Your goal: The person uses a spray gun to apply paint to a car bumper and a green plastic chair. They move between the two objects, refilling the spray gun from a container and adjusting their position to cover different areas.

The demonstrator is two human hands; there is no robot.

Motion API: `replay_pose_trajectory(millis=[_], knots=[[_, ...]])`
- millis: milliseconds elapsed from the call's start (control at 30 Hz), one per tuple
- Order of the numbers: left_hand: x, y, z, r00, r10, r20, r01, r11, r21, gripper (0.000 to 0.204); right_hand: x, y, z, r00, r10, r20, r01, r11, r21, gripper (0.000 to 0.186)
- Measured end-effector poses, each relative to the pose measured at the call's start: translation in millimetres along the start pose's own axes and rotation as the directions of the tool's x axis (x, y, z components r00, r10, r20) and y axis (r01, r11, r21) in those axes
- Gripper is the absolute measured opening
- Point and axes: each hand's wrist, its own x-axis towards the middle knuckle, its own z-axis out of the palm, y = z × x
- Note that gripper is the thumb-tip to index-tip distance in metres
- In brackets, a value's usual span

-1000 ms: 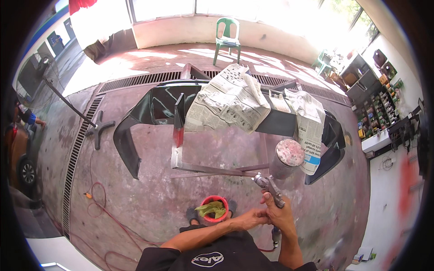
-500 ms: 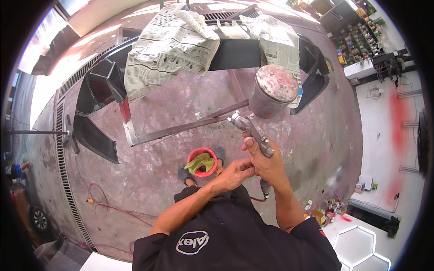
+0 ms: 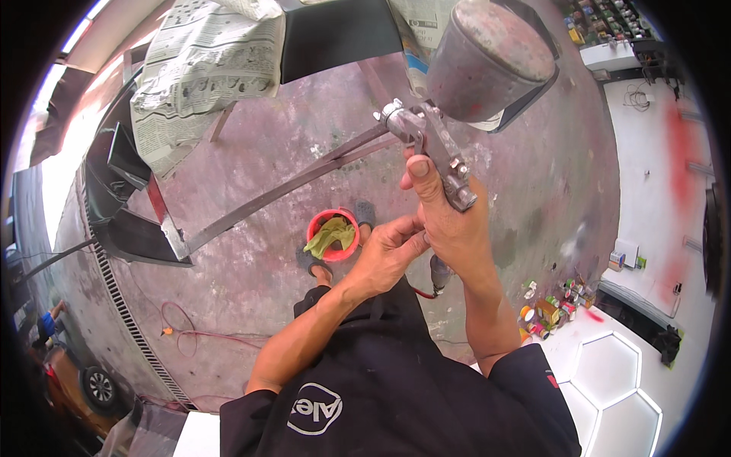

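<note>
My right hand [image 3: 457, 228] is wrapped around the handle of a metal spray gun [image 3: 440, 145], thumb on the near side. A large paint-spattered cup [image 3: 480, 76] sits on top of the gun, tilted to the right. My left hand [image 3: 387, 255] pinches at the base of the right hand; what its fingertips hold is hidden. Below the grip hangs a dark fitting [image 3: 439, 274] with a red hose [image 3: 423, 294]. Beyond the gun is a black car bumper [image 3: 327, 38], partly covered with newspaper [image 3: 209, 65], on a metal stand [image 3: 266, 206].
At my feet stands a red bucket [image 3: 353, 244] with a yellow-green cloth [image 3: 332, 234]. A floor grate [image 3: 129, 320] and a loose hose [image 3: 217, 335] lie to the left. Several cans [image 3: 548, 316] stand at the right. Another person's hand [image 3: 58, 308] shows at the far left.
The view has shifted, with the bumper and stand now further up and left. The spray gun and cup appear larger and higher. Both hands keep the same hold.
</note>
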Motion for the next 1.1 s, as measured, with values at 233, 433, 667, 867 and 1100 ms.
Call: replay_pose_trajectory(millis=[233, 433, 667, 867, 1100], knots=[[20.4, 4.1, 2.0, 0.994, 0.027, -0.105, -0.022, 0.998, 0.055, 0.028, 23.9, 5.9, -3.7, 0.998, -0.054, -0.038, 0.055, 0.998, 0.011, 0.046], [31.5, 1.3, -1.1, 0.991, 0.046, -0.125, -0.046, 0.999, 0.005, 0.025, 38.6, 12.9, -7.2, 0.998, -0.043, -0.041, 0.043, 0.999, -0.003, 0.046], [41.3, 0.5, -1.5, 0.992, 0.030, -0.123, -0.034, 0.999, -0.031, 0.028, 48.1, 15.2, -11.0, 0.999, -0.037, -0.037, 0.037, 0.999, -0.001, 0.045], [44.1, -0.8, 0.6, 0.990, 0.011, -0.139, -0.012, 1.000, -0.006, 0.032, 48.2, 14.2, -16.6, 0.997, -0.015, -0.074, 0.012, 0.999, -0.042, 0.044], [21.8, -24.5, -24.8, 0.972, -0.107, -0.211, 0.112, 0.994, 0.010, 0.034, 49.6, 13.6, -18.3, 1.000, -0.015, -0.005, 0.015, 1.000, -0.007, 0.044]])
